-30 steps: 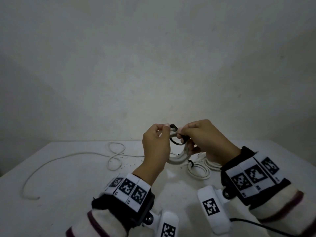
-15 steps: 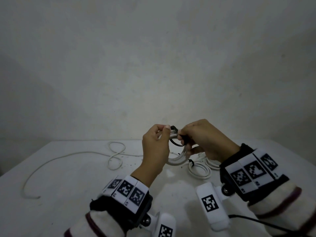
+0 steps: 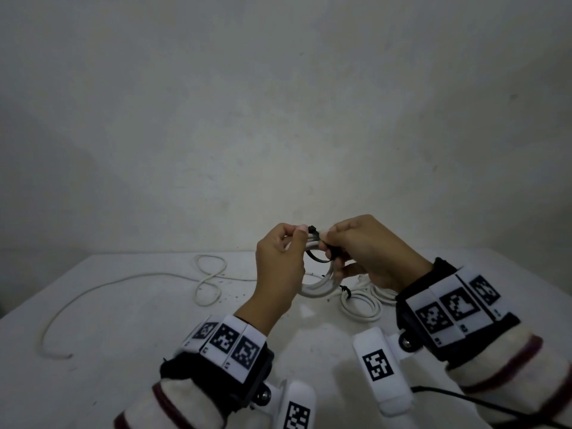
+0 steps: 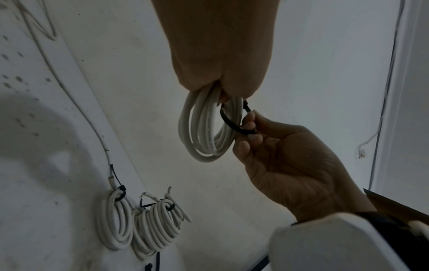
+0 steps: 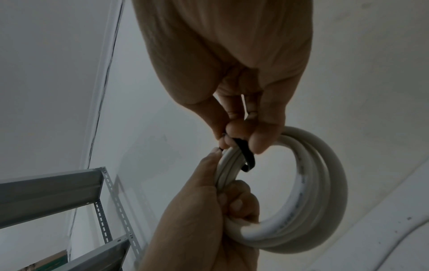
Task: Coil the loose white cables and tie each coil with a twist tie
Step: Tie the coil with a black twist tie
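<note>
Above the white table, my left hand grips a coil of white cable at its top; the same coil hangs from that hand in the left wrist view. A black tie loops loosely round the coil's strands. My right hand pinches the tie between thumb and fingers, close against the coil. In the right wrist view the black tie crosses the strands just beside my left thumb. One loose white cable trails over the table's left side with a figure-eight loop.
Tied white coils with black ties lie on the table under my right hand; three coils show in the left wrist view. A grey metal shelf frame stands off to the left. A plain wall backs the table.
Both hands have stayed together at the coil's top, almost still. The right hand's fingers have shifted slightly on the black tie.
</note>
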